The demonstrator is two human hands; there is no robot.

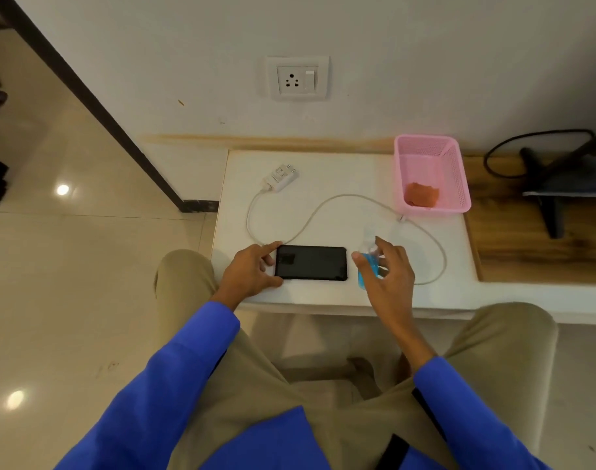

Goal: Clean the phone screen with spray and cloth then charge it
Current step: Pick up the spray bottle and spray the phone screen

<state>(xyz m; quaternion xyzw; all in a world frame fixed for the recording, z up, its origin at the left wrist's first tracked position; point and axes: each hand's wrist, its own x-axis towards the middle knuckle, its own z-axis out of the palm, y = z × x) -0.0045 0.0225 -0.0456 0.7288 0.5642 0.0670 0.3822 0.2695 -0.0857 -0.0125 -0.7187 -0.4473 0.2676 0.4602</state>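
Observation:
A black phone (311,263) lies flat, screen up, near the front edge of the white table (340,171). My left hand (250,271) pinches its left end between thumb and fingers. To the phone's right stands a small clear spray bottle (368,262) with blue liquid. My right hand (386,266) curls around the bottle with fingers spread; whether it grips is unclear. An orange cloth (421,195) lies in the pink basket (456,184) at the back right. A white charger plug (280,178) and its cable (327,203) loop across the table.
A wall socket with switch (296,79) sits above the table. To the right, a wooden surface (534,245) carries a black stand and black cable (540,157). Tiled floor (86,266) lies to the left. My knees are under the table's front edge.

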